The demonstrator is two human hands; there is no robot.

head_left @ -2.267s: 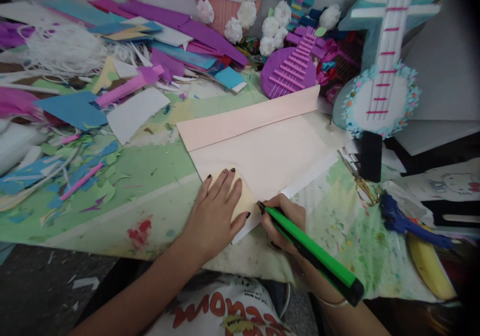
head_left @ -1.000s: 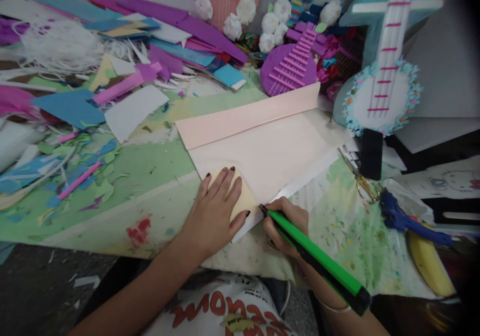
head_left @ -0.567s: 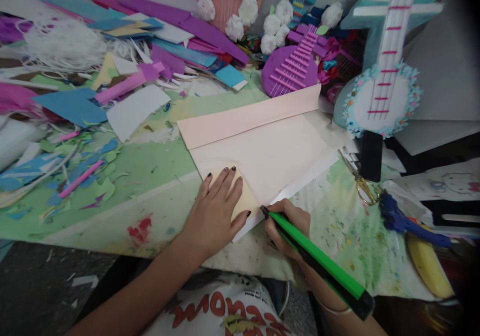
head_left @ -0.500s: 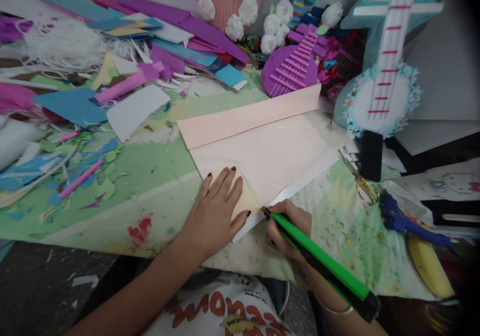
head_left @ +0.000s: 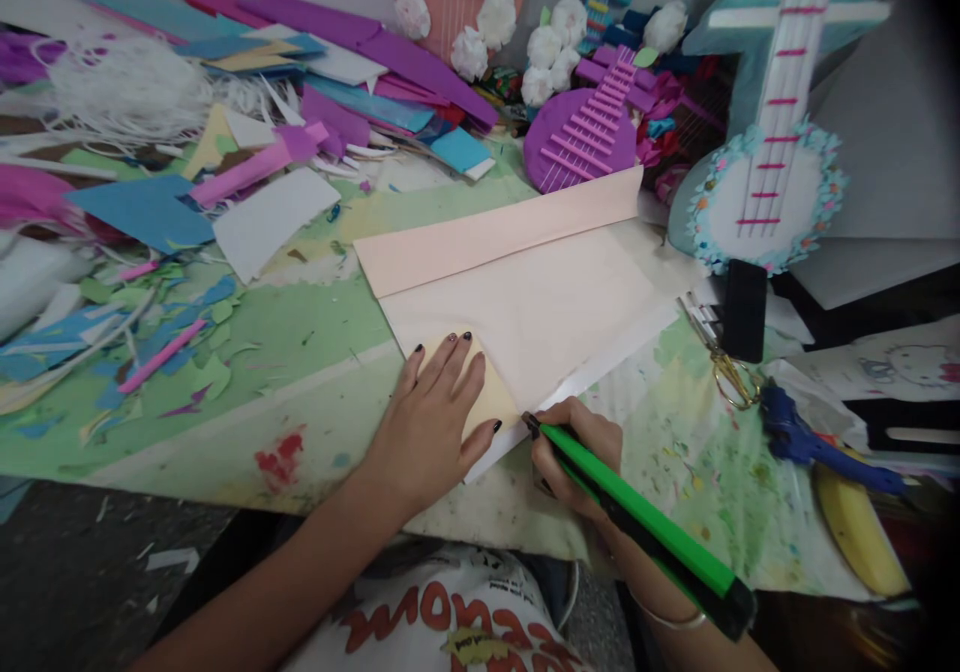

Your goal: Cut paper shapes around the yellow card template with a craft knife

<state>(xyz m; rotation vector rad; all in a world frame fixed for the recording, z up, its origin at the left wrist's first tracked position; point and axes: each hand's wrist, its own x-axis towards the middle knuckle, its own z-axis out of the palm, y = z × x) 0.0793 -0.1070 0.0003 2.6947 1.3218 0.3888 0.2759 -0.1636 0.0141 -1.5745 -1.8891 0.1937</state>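
My left hand [head_left: 439, 417] lies flat with its fingers spread on a small cream-yellow sheet [head_left: 491, 402]. That sheet rests on a large pale pink sheet [head_left: 540, 302] with a darker pink folded strip [head_left: 495, 234] along its far side. White shows along the pink sheet's near edge. My right hand [head_left: 581, 452] is closed around a green and black utility knife [head_left: 645, 517]. The knife's tip touches down at the right corner of the cream sheet. Its blade is too small to make out.
At left are heaped paper scraps [head_left: 165, 202] and a pink stick [head_left: 161, 357]. Behind stand a purple paper lute [head_left: 581, 142] and a pale blue lute [head_left: 761, 192]. To the right lie a black phone [head_left: 744, 312], gold-handled scissors [head_left: 735, 377], a blue glue gun [head_left: 817, 442] and a banana [head_left: 859, 532].
Almost nothing differs. Both hands, the knife and the sheets keep their places, with at most a tiny shift of the knife's rear end.
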